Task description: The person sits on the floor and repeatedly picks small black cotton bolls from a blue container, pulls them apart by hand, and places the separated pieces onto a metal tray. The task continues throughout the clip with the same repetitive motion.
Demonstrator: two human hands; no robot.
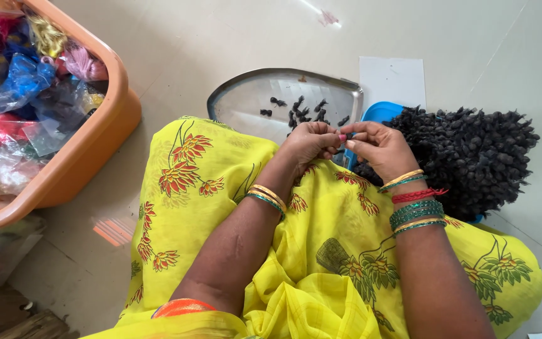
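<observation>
Your yellow cloth [321, 263], printed with red and green flowers, fills the lap nearest the camera, and both your forearms cross it toward the floor ahead. Your left hand [308, 141] and right hand [377, 147] meet just above the lap's far edge, fingertips pinched together on a small dark piece [345, 139] held between them; it is too small to tell more than that it looks like the black bits around it. The fingers of each hand are curled in and closed on that piece, not spread.

Gold and green bangles [268, 198] sit on your left wrist. On your right wrist there are more bangles [416, 210], gold, green and a red thread band.

Just beyond your hands a steel tray [246, 100] lies on the pale floor, with a few black bits [302, 112] scattered in its middle. To the right of your right hand a big heap [472, 157] of black curled tufts rests on a blue plate [379, 112], of which only an edge shows. A white sheet [391, 78] lies flat behind the plate, touching the tray's right corner.

At your left, well apart from the hands, an orange tub [95, 144] holds clear bags [26, 94] of coloured thread in blue, red, pink and yellow.
</observation>
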